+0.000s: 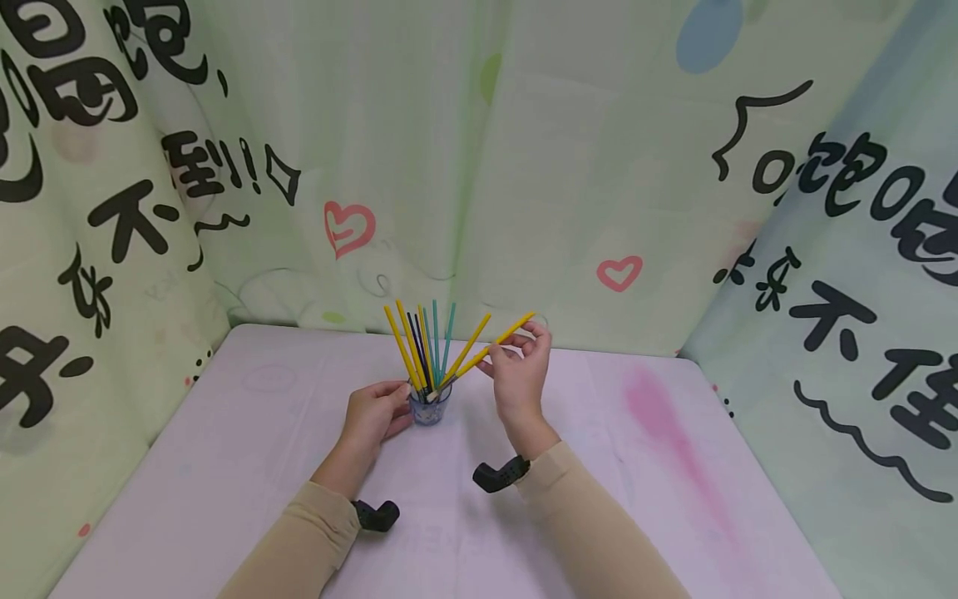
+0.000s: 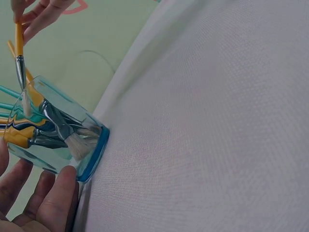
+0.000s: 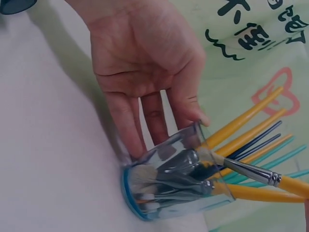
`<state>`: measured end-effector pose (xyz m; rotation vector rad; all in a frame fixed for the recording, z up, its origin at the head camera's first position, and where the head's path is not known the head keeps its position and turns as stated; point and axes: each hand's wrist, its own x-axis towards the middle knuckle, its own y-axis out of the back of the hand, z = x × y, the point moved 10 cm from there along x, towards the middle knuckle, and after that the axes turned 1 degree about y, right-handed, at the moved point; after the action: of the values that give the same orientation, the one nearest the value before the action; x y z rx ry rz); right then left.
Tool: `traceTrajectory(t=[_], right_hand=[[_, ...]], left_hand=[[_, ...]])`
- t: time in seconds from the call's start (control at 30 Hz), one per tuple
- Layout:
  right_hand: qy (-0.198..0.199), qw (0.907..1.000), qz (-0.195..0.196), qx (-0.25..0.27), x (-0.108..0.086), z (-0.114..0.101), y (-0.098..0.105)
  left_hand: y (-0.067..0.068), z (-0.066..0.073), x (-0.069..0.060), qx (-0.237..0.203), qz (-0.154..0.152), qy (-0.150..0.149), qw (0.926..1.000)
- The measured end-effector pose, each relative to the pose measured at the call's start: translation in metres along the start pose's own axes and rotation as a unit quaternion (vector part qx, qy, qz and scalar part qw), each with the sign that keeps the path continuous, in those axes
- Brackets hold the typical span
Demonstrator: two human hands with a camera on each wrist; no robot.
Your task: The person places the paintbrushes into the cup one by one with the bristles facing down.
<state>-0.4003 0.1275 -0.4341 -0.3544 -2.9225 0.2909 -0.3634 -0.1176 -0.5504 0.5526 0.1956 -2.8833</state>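
Observation:
A clear cup with a blue base [image 1: 429, 411] stands on the table, holding several paintbrushes [image 1: 408, 345] with yellow, teal and dark blue handles, bristles down. My left hand [image 1: 370, 418] holds the cup from its left side, with fingertips against the glass [image 2: 99, 154]. Between its fingers, my right hand [image 1: 521, 384] pinches the yellow handle of one paintbrush [image 1: 471, 362]. That brush slants down to the left, and its pale bristles [image 2: 26, 102] are at the cup's rim. Through the glass in the right wrist view, other bristles [image 3: 144, 178] show near the base.
A pale pinkish table [image 1: 247, 466] with a pink stain [image 1: 662, 420] lies under the hands. Light green curtains [image 1: 569, 166] with black writing and red hearts hang at the back and both sides. Each wrist wears a black camera mount [image 1: 500, 474].

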Motion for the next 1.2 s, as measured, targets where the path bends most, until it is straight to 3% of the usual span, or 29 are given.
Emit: traceTrajectory(t=[0.43,1.0,1.2], right_hand=[[0.008,0.9996,-0.019,-0.018,-0.009,0.020,-0.014],[0.006,0.9992,-0.024,-0.030,-0.016,0.035,-0.015],[0.001,0.9975,-0.042,-0.057,-0.022,0.039,-0.015]], left_hand=[[0.000,-0.002,0.003,-0.005,0.000,0.001,1.0000],[0.001,0.000,0.001,-0.009,-0.001,-0.002,1.0000],[0.001,0.000,0.001,-0.005,-0.002,0.000,1.0000]])
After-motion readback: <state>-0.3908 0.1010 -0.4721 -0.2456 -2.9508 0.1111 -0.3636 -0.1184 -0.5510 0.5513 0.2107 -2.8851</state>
